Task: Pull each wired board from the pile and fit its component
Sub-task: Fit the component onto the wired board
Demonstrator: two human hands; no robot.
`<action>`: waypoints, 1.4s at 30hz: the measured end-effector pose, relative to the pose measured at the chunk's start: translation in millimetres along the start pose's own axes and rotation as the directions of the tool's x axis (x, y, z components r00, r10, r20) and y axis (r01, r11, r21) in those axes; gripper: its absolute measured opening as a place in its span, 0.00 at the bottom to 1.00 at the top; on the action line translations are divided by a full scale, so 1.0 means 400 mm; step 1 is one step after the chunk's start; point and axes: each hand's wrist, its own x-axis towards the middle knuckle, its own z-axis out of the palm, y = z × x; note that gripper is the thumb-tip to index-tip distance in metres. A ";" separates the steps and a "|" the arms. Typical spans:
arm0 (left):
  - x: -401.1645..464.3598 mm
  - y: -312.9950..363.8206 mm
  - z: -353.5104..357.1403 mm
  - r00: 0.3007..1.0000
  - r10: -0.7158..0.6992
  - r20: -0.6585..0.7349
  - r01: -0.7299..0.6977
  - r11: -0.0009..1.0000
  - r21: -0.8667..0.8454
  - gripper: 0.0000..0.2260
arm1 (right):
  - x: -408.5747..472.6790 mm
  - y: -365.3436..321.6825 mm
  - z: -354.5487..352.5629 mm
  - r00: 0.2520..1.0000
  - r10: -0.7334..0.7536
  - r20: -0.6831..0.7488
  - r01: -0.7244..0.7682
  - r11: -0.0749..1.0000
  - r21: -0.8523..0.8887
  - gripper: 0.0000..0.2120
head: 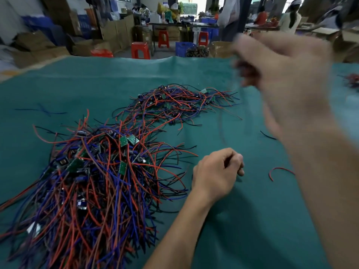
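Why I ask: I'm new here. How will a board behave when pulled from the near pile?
Probably light: each board is small. Its wires look floppy, curving loosely. They cross many others in the near pile, so it may snag and drag neighbours.

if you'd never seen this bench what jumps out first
The big tangle of red, blue and black wires with small green boards fills the near left of the green cloth, and a smaller pile lies beyond it. The right hand is raised and blurred at upper right; the left hand rests curled on the cloth beside the big tangle.
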 end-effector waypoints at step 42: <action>0.015 -0.002 -0.009 0.970 -0.210 -0.124 0.154 0.921 -0.357 0.24 | -0.212 0.229 -0.157 0.762 0.380 0.525 -0.575 0.771 0.276 0.04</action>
